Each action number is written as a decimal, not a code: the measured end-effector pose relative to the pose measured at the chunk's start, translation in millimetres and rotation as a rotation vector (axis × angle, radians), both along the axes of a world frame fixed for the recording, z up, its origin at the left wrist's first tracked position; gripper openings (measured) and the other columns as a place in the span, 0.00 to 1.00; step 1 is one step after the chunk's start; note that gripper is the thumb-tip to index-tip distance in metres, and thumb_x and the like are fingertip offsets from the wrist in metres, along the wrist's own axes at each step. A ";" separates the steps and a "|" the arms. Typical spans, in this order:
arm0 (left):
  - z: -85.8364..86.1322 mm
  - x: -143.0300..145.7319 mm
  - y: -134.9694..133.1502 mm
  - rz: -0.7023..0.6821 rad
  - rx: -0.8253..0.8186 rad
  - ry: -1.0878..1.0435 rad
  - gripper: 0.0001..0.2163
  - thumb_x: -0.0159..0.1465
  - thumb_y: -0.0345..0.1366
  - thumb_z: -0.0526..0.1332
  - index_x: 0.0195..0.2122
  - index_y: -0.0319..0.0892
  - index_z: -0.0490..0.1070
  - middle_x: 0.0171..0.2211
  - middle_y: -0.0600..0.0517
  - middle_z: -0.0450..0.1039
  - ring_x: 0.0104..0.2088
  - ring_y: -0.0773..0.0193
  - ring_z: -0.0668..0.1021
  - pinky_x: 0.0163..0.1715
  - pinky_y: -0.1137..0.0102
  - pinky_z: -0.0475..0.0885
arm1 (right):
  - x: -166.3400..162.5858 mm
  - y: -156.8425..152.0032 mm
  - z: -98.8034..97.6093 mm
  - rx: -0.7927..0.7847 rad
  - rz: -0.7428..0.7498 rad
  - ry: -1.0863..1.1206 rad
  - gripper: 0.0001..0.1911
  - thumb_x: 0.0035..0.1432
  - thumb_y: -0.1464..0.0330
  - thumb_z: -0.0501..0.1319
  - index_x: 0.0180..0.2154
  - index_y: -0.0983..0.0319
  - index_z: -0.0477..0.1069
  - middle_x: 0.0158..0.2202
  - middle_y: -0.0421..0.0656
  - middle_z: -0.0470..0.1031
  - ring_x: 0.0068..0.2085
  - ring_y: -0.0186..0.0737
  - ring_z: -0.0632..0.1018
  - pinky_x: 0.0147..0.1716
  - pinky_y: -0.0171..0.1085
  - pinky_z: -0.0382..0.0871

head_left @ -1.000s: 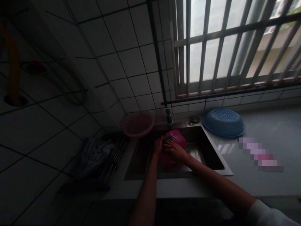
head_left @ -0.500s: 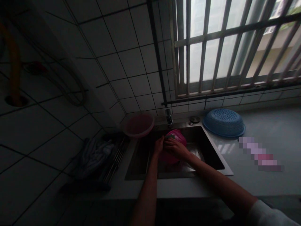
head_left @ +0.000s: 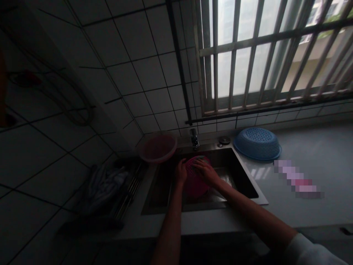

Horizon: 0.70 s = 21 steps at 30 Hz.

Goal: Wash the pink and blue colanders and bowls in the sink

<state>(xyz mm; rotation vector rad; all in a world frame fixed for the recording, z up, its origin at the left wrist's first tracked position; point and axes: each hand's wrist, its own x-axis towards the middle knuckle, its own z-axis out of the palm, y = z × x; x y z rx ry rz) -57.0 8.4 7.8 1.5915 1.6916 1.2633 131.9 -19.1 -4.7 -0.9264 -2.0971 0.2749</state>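
A pink perforated basket (head_left: 195, 187) is tilted inside the steel sink (head_left: 246, 180), below the tap (head_left: 194, 139). My left hand (head_left: 181, 172) grips the basket's left edge, its fingers partly hidden. Spread across the upper part of the basket, my right hand (head_left: 206, 172) presses a greenish scouring pad (head_left: 199, 157) against it. Only a dark sliver of the pad shows past the fingers, so its shape is hard to make out.
A pale pink basin (head_left: 157, 148) stands at the sink's back left corner. To the right, a blue basket (head_left: 258, 144) lies upside down on the counter (head_left: 309, 147), near a blurred-out item. A striped cloth (head_left: 103, 186) lies by a rack (head_left: 128, 198) at the left.
The pink basket has been turned, so more of its perforated side faces me. My hands have moved apart, the left to the basket's edge. The whole view has shifted slightly.
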 end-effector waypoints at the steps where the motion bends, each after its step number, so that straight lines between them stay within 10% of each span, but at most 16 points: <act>1: 0.7 -0.8 0.4 -0.007 -0.092 0.000 0.13 0.68 0.40 0.55 0.40 0.45 0.80 0.43 0.44 0.82 0.48 0.53 0.81 0.52 0.62 0.71 | -7.5 -6.2 4.0 0.057 0.070 -0.066 0.19 0.70 0.72 0.59 0.58 0.54 0.77 0.62 0.49 0.75 0.67 0.50 0.71 0.67 0.56 0.65; 5: 1.7 1.0 1.0 0.008 -0.330 -0.047 0.20 0.67 0.51 0.58 0.25 0.44 0.77 0.27 0.43 0.79 0.35 0.50 0.81 0.37 0.64 0.71 | -12.8 -14.3 14.2 0.155 0.266 -0.203 0.15 0.68 0.72 0.63 0.52 0.52 0.80 0.57 0.45 0.80 0.62 0.48 0.75 0.67 0.54 0.64; 11: 1.1 5.3 0.3 0.016 -0.319 -0.147 0.26 0.65 0.57 0.58 0.19 0.43 0.72 0.20 0.50 0.71 0.26 0.58 0.74 0.29 0.66 0.63 | 29.8 13.1 4.3 -0.107 -0.079 0.143 0.21 0.70 0.70 0.56 0.60 0.54 0.76 0.63 0.49 0.75 0.62 0.48 0.76 0.61 0.53 0.72; 18: -1.5 4.5 1.4 0.013 -0.274 -0.242 0.24 0.62 0.57 0.60 0.22 0.41 0.76 0.22 0.49 0.74 0.29 0.58 0.75 0.31 0.66 0.66 | -0.9 -9.3 12.3 0.095 0.244 -0.125 0.18 0.69 0.70 0.61 0.56 0.50 0.79 0.61 0.44 0.77 0.66 0.49 0.71 0.69 0.59 0.61; 21: -0.3 5.8 -1.8 -0.015 -0.252 -0.269 0.25 0.60 0.60 0.61 0.23 0.41 0.76 0.22 0.50 0.74 0.29 0.58 0.75 0.32 0.66 0.66 | 11.2 -1.2 11.2 0.024 0.105 -0.041 0.18 0.71 0.68 0.59 0.58 0.52 0.77 0.63 0.46 0.74 0.66 0.49 0.72 0.67 0.55 0.65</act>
